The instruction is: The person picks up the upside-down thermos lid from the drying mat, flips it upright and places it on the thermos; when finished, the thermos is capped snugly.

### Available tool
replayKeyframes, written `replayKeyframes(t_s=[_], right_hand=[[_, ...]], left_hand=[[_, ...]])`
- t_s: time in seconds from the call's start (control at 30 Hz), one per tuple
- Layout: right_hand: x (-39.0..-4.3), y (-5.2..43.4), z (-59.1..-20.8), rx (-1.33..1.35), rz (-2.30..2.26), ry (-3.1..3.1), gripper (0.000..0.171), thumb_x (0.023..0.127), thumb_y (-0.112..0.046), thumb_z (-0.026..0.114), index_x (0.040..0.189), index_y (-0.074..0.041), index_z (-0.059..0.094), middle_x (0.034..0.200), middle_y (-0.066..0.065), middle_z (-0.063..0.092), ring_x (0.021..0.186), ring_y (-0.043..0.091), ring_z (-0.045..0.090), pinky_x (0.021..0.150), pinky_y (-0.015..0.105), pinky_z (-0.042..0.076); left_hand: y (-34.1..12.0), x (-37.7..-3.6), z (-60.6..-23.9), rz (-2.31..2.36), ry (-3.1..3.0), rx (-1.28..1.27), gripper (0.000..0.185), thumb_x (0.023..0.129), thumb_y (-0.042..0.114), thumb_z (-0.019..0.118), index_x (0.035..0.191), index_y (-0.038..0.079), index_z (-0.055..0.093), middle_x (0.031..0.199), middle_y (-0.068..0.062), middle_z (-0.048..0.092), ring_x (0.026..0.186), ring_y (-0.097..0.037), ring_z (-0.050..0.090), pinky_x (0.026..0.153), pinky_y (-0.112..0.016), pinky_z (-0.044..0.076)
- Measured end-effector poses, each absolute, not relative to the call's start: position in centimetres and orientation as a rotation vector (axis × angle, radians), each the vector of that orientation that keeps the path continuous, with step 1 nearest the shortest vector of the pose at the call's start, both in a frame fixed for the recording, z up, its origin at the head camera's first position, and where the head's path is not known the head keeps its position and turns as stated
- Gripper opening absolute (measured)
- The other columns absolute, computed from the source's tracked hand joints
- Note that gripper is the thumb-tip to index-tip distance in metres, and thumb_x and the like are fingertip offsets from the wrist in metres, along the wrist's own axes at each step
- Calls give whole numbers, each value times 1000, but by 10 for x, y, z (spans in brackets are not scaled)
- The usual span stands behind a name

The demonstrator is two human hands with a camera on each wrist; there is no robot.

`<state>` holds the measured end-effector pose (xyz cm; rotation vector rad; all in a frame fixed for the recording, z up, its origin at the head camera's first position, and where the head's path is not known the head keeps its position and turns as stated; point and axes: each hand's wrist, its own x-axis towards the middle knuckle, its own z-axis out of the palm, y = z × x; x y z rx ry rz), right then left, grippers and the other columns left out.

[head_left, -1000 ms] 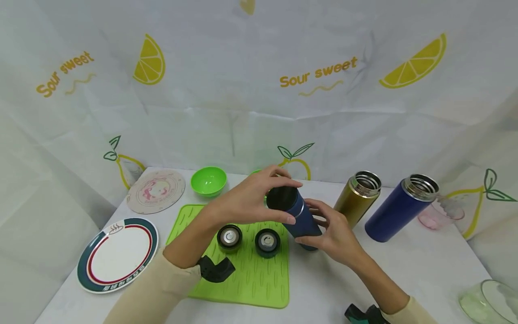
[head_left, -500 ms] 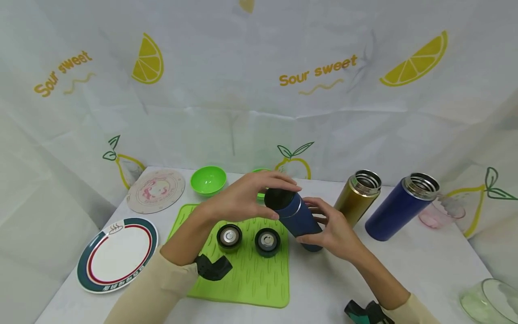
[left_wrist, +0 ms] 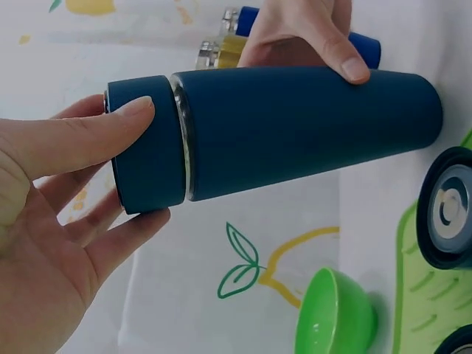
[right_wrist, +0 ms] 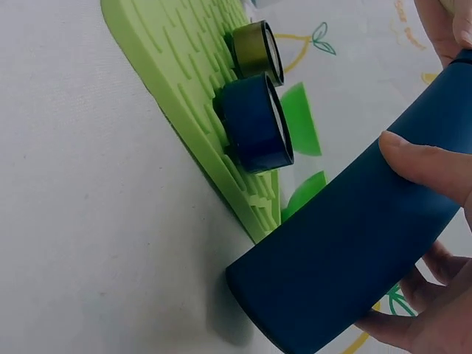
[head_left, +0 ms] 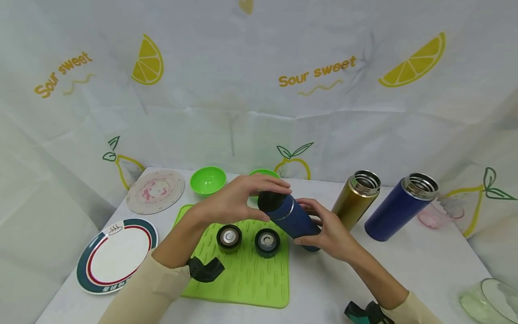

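The left hand has its fingers curled round the cap of a dark blue flask, thumb on top and the other fingers underneath. The right hand grasps the flask's body, thumb pressed across it. The flask is tilted, cap end raised toward the left fingers, its base at the table just off the edge of the green mat.

To turn the cap well, I judge the right hand should hold the body firm while the left twists squarely about the flask's axis, keeping the grip on the cap only, clear of the steel ring.

Just below the left fingers, 2 loose caps sit on the mat and could be knocked. Beyond the right fingers stand 2 open flasks, a gold one and a blue one. 2 green bowls lie behind the left fingers, and a plate is well apart
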<state>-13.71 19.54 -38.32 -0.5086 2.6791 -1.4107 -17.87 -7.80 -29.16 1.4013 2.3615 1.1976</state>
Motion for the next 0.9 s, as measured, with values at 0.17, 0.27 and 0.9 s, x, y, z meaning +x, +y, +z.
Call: replayKeyframes(t_s=[0.17,0.27,0.9], right_hand=[[-136,197,-385,-547,-1427,2681,87,74,-10,91,148,-16,45,146,17,56,135,41,54,108,68,46],[-136,198,-387,-577,-1433,2680,85,74,-11,91,147,-17,46,145,15,57,133,39,55,107,67,47],[-136,203,-389,-612,-1447,2674,85,75,-11,90,147,-17,46,146,15,57,132,40,56,107,65,49]], left_hand=[[-74,-175,-291,1191,2426,1321,70,81,14,86,145,20,58,155,1,52,146,-19,47,106,-34,55],[-70,-172,-290,1173,2531,1199,72,79,31,89,144,23,59,145,0,56,132,-18,54,89,-28,60],[-60,-162,-283,961,2766,1144,65,80,48,85,136,22,66,122,-1,63,107,-15,62,85,-28,55]])
